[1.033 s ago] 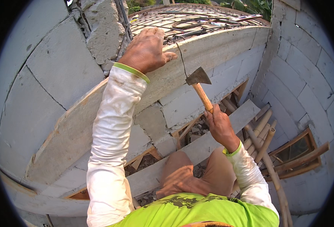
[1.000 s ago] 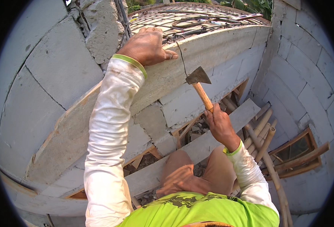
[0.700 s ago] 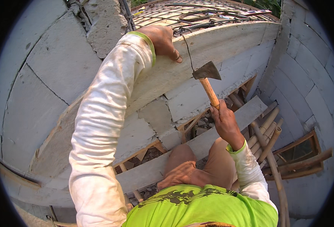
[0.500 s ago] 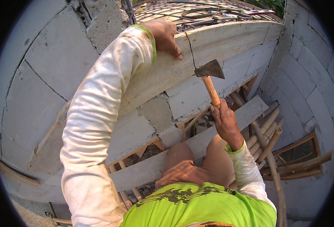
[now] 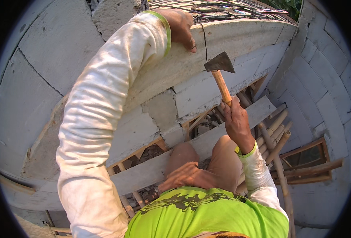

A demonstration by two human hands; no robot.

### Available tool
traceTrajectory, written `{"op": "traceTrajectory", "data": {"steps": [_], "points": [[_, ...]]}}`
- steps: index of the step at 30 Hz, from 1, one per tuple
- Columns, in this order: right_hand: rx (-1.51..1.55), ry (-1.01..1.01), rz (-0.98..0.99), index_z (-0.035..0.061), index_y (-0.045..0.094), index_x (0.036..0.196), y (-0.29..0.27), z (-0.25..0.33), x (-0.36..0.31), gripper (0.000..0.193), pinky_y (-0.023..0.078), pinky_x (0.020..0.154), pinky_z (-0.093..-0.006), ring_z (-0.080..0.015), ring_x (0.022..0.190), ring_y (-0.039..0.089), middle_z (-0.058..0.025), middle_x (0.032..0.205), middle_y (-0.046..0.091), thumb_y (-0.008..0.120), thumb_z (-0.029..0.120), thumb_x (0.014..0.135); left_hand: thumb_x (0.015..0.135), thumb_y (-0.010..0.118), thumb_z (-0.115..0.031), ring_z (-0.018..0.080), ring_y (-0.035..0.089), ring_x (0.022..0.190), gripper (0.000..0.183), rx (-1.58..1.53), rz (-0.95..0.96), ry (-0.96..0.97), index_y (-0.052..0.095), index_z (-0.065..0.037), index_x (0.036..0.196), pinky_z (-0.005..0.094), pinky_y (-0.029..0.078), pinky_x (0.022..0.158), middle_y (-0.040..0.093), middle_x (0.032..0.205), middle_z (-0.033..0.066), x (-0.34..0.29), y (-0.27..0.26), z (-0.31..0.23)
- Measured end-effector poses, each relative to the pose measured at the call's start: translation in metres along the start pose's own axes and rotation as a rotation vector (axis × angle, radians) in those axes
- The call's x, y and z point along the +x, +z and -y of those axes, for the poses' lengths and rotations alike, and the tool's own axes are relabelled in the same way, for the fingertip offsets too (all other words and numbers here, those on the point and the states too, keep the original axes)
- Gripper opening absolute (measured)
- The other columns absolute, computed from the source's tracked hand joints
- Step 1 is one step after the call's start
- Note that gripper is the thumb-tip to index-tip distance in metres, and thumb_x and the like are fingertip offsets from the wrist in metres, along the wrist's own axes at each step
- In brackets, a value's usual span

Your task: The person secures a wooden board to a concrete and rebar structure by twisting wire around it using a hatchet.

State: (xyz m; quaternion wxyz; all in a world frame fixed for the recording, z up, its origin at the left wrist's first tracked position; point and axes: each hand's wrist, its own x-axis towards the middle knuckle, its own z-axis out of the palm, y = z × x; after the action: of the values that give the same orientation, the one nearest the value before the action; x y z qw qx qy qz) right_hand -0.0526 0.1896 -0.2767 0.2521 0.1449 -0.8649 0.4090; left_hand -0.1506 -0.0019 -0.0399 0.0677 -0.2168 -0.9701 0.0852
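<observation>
My left hand (image 5: 179, 27) hooks over the top edge of a long pale board (image 5: 239, 37) on the wall. Its thumb lies against the near face, and the other fingers are largely hidden beyond the edge. A thin dark wire (image 5: 205, 41) hangs down that face, just right of the thumb. My right hand (image 5: 237, 121) is closed round the light wooden handle of a hatchet (image 5: 222, 85). The dark blade is uppermost, in front of the board's lower part near the wire's end; whether it touches cannot be seen.
A grey plank (image 5: 143, 174) runs beneath my legs, with rubble (image 5: 145, 154) in the gaps beside it. Bamboo poles (image 5: 276, 135) lean at the right near a wooden frame (image 5: 306, 158). A rebar grid (image 5: 223, 12) lies beyond the board. Block walls (image 5: 326, 75) stand either side.
The view has shifted slightly, so the hatchet and both hands appear higher in it. My left hand stays on the board's edge, and the hatchet remains beside the wire.
</observation>
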Motion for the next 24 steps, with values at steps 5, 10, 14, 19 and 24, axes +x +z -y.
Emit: {"op": "traceTrajectory", "data": {"steps": [5, 10, 14, 19, 24], "points": [[0.133, 0.013, -0.116, 0.0004, 0.046, 0.098, -0.007, 0.035, -0.004, 0.013, 0.046, 0.055, -0.0420, -0.0378, 0.062, 0.059, -0.0192, 0.069, 0.056, 0.054, 0.011, 0.097, 0.073, 0.076, -0.037, 0.0280, 0.068, 0.094, 0.050, -0.018, 0.024, 0.017, 0.069, -0.005, 0.111, 0.0374, 0.052, 0.083, 0.071, 0.099, 0.0147, 0.007, 0.010, 0.009], [-0.050, 0.004, -0.047, 0.0006, 0.048, 0.101, 0.003, 0.002, -0.008, 0.012, 0.046, 0.054, -0.0433, -0.0377, 0.062, 0.061, -0.0186, 0.068, 0.057, 0.052, 0.011, 0.098, 0.067, 0.080, -0.048, 0.0293, 0.067, 0.100, 0.066, 0.048, 0.004, 0.032, 0.066, -0.002, 0.113, 0.0399, 0.052, 0.086, 0.069, 0.106, 0.0149, 0.017, 0.012, 0.010], [-0.012, 0.001, -0.034, 0.0003, 0.048, 0.102, -0.001, 0.016, -0.003, 0.013, 0.045, 0.053, -0.0430, -0.0382, 0.062, 0.060, -0.0197, 0.069, 0.057, 0.053, 0.011, 0.097, 0.067, 0.079, -0.047, 0.0294, 0.068, 0.094, 0.063, -0.004, 0.022, 0.003, 0.068, -0.001, 0.108, 0.0401, 0.053, 0.083, 0.071, 0.101, 0.0152, 0.004, 0.005, 0.007], [0.058, -0.048, -0.217, -0.0002, 0.047, 0.099, 0.005, 0.025, -0.007, 0.014, 0.045, 0.053, -0.0417, -0.0381, 0.060, 0.058, -0.0205, 0.071, 0.057, 0.054, 0.012, 0.097, 0.066, 0.080, -0.046, 0.0295, 0.068, 0.091, 0.061, 0.009, 0.050, 0.043, 0.070, 0.000, 0.105, 0.0400, 0.053, 0.082, 0.071, 0.099, 0.0154, 0.013, 0.009, 0.012], [-0.079, -0.032, -0.023, 0.0002, 0.044, 0.094, 0.005, -0.002, -0.005, 0.016, 0.044, 0.051, -0.0418, -0.0371, 0.056, 0.057, -0.0200, 0.069, 0.055, 0.053, 0.012, 0.097, 0.065, 0.080, -0.046, 0.0290, 0.068, 0.090, 0.058, -0.054, 0.043, 0.044, 0.072, 0.000, 0.100, 0.0396, 0.053, 0.081, 0.071, 0.096, 0.0159, 0.008, 0.007, 0.007]]}}
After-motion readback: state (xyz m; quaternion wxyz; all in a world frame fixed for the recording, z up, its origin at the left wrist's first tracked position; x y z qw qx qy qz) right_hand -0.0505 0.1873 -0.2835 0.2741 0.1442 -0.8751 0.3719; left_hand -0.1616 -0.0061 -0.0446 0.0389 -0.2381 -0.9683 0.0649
